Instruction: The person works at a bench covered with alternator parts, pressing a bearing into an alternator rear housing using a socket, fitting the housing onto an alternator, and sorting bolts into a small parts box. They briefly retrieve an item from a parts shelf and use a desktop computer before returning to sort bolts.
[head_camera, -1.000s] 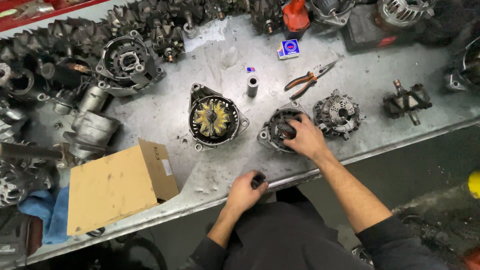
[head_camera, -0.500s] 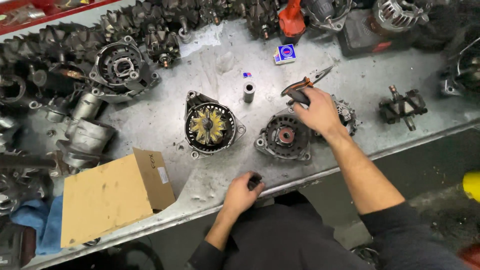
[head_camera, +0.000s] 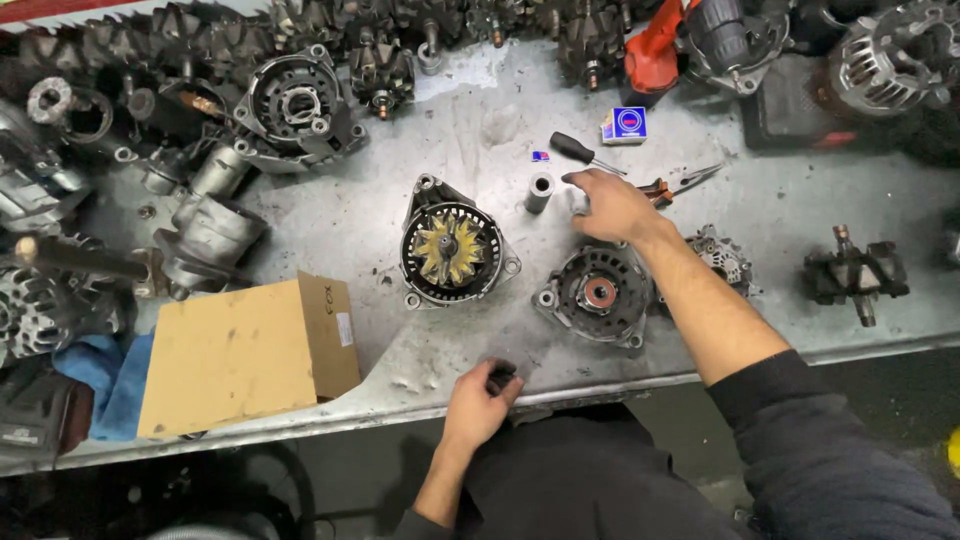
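Alternator housings (head_camera: 452, 250) and pliers (head_camera: 680, 184) crowd the desk (head_camera: 800, 210); right hand (head_camera: 612, 205) reaches open-fingered beside a metal sleeve (head_camera: 539, 190); left hand (head_camera: 478, 398) grips a small dark part (head_camera: 500, 376).

Lying on the metal bench (head_camera: 300, 215): stator housing (head_camera: 452, 249) at centre, end cover (head_camera: 597, 292) just right of it, short sleeve (head_camera: 539, 191) behind both. Screwdriver (head_camera: 582, 151) and pliers (head_camera: 682, 183) sitting farther back. Cardboard box (head_camera: 243, 353) resting at front left. Rotor (head_camera: 856, 274) lying far right.
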